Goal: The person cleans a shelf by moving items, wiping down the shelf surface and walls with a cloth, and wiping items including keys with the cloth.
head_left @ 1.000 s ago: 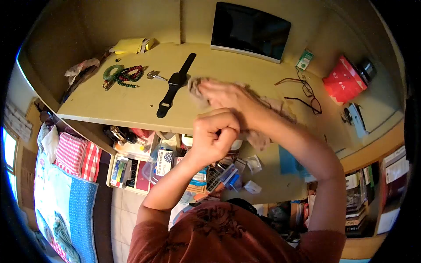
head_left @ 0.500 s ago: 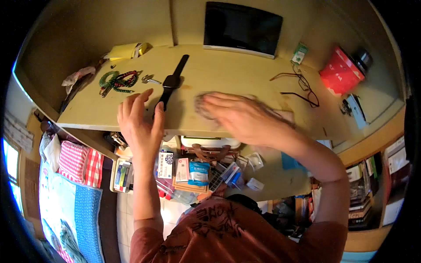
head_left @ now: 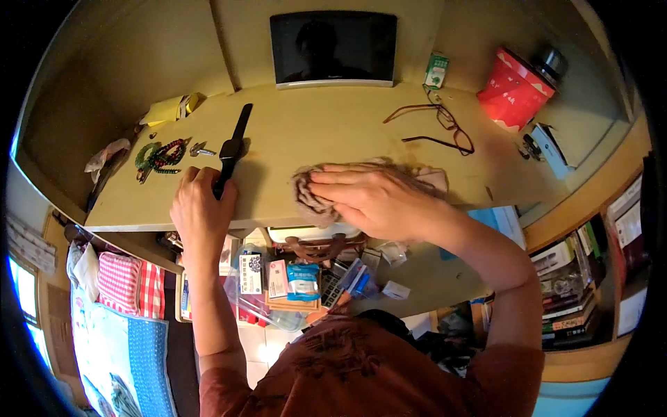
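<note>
My left hand (head_left: 203,206) is at the desk's front edge, its thumb and fingers closed on the lower strap of a black smartwatch (head_left: 231,148). The watch stands slanted, its other strap pointing away from me. Under my right hand (head_left: 372,198) is a crumpled greyish-pink cloth (head_left: 313,201), bunched beneath the fingers and pressed against the desk top (head_left: 292,132). Part of the cloth sticks out beyond the back of the hand. Left of the watch lie small metal keys (head_left: 201,149) and a heap of beaded bracelets (head_left: 161,156).
Eyeglasses (head_left: 458,139) lie unfolded on the right, near a red container (head_left: 515,90) and a small green box (head_left: 436,69). A dark monitor (head_left: 335,48) stands at the back. Below the edge, an open drawer holds boxes and a blue packet (head_left: 303,281).
My left hand has closed on the watch strap; before, its fingers were spread beside it. My right hand and the cloth are now nearer the front edge. The camera view has shifted.
</note>
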